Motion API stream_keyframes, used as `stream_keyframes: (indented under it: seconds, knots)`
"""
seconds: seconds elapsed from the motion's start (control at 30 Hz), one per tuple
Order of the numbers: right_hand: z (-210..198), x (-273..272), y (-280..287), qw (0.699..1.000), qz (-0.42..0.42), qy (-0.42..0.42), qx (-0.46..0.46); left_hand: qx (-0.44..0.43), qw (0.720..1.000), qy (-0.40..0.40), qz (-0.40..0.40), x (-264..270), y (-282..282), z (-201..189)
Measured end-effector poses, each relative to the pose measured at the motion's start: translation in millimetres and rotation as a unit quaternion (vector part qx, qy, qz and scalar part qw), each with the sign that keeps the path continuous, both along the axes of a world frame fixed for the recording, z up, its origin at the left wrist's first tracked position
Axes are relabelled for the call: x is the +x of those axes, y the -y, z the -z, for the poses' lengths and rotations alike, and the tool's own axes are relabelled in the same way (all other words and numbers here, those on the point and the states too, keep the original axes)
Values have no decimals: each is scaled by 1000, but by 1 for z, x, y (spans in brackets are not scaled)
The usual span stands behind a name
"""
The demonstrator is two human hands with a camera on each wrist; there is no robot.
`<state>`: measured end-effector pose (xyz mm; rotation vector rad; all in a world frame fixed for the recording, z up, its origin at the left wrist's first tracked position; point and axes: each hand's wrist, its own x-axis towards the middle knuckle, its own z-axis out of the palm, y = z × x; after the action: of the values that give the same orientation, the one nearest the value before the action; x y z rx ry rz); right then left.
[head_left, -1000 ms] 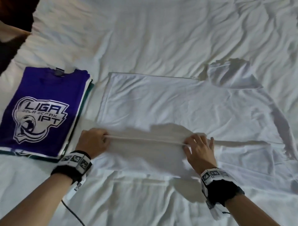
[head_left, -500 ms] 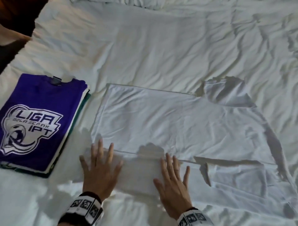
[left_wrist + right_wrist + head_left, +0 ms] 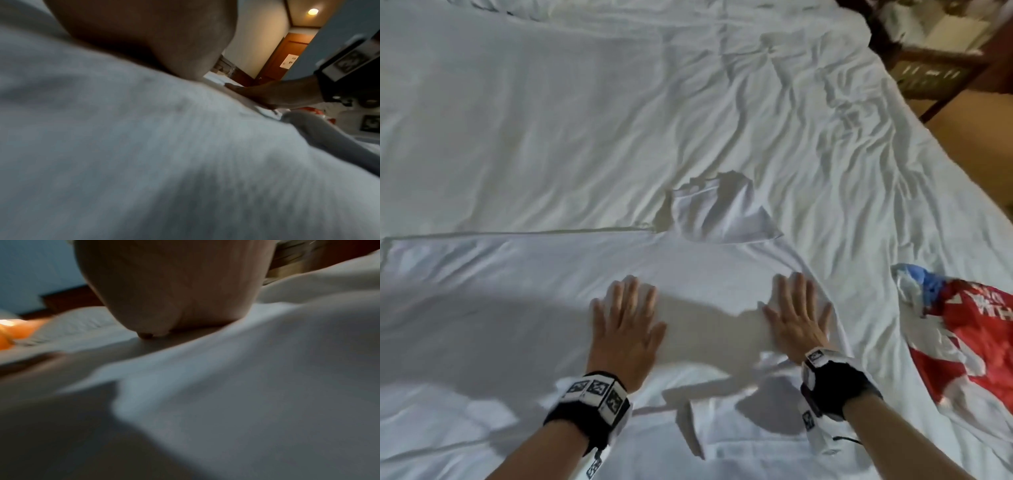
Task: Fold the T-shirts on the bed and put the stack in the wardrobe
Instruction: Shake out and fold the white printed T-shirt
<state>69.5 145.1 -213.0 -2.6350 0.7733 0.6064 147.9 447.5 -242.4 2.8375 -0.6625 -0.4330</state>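
Observation:
A white T-shirt (image 3: 524,274) lies spread flat on the white bed sheet (image 3: 585,120), its near side folded over. One sleeve (image 3: 719,212) sticks up at the far edge. My left hand (image 3: 628,318) lies flat on the shirt's middle with fingers straight. My right hand (image 3: 796,315) lies flat near the shirt's right end, fingers straight too. In the left wrist view the white shirt fabric (image 3: 164,154) fills the frame and the right hand (image 3: 273,94) presses down on it. The right wrist view shows my palm (image 3: 174,288) on white cloth (image 3: 257,386).
A crumpled red, white and blue T-shirt (image 3: 962,346) lies on the bed at the right. Dark wooden furniture (image 3: 941,61) stands beyond the bed's far right corner. A wooden door (image 3: 285,56) shows in the left wrist view.
Both hands let go of the folded edge, flattened on the shirt and slid right along it. The view has swung right, so the purple folded stack is out of frame.

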Motion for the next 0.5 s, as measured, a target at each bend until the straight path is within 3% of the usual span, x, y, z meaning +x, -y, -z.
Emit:
stream_keyframes:
  seconds: [0.07, 0.13, 0.3, 0.4, 0.5]
  knots:
    - [-1, -6, 32, 995, 97, 17, -35, -3, 1000, 0, 4, 0, 0, 3]
    - [-10, 7, 37, 988, 113, 84, -65, -27, 999, 11, -13, 6, 1, -1]
    - [-26, 109, -4, 963, -123, 217, -103, -93, 991, 55, -75, 61, -2, -21]
    - [-28, 184, -37, 952, -220, 180, -111, -101, 991, 53, -69, 104, -10, -27]
    - [-30, 236, -48, 943, -270, 94, -169, -63, 995, 74, -4, 131, -22, -31]
